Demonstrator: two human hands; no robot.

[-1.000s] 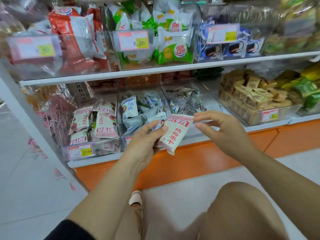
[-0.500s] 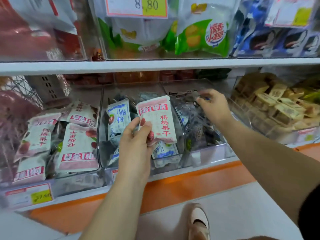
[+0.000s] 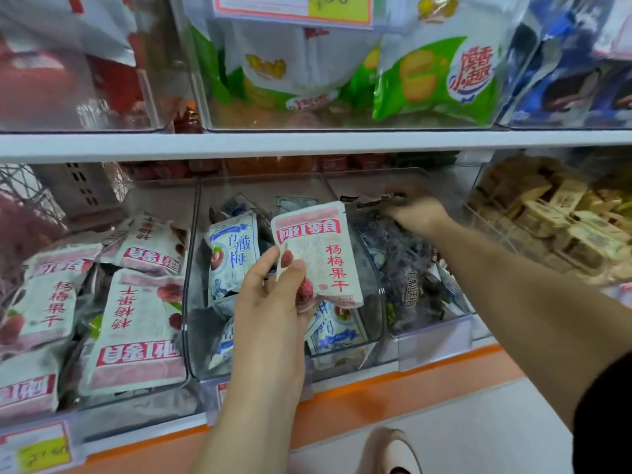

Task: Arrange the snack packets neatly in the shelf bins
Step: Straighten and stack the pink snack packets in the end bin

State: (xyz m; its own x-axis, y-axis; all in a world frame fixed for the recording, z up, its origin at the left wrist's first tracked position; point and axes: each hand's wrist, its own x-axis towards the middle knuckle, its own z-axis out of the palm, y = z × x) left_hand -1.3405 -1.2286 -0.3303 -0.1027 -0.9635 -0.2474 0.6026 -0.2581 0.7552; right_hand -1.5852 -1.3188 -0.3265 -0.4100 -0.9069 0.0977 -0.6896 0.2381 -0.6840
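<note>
a person's left hand (image 3: 270, 302) rises from the lower edge of the frame, forearm near vertical, and holds a pink-and-white snack packet (image 3: 318, 254) upright, thumb and fingers pinching its lower left corner. the packet stands in the air in front of the middle clear bin (image 3: 260, 186), which holds blue-and-white packets (image 3: 232, 254), and is not inside any bin. matching pink-and-white packets (image 3: 136, 319) lie jumbled in the bin to the left. the right arm stretches in from the right edge, across the front of the right clear bin (image 3: 434, 340), with the right hand (image 3: 415, 213) set palm down at the back of that bin, above the dark packets (image 3: 407, 278). its fingers are blurred, so whether they grip anything cannot be told. a white shelf board (image 3: 307, 145) runs above all three bins.
</note>
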